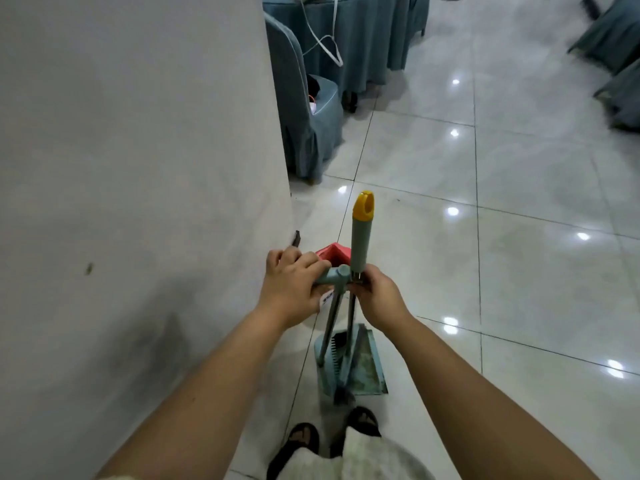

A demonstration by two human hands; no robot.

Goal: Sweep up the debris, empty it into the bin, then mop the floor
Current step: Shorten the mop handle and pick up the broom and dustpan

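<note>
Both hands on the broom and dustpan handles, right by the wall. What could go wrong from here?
1. The right hand pinches the broom below its grip; pulled free, its long top could swing into the wall.
2. The dustpan, held at its handle by the left hand, stands close to the sandals; a step could kick or tip it.

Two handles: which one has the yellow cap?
The upright broom handle, the taller one. The dustpan handle beside it ends plain teal, no cap.
</note>
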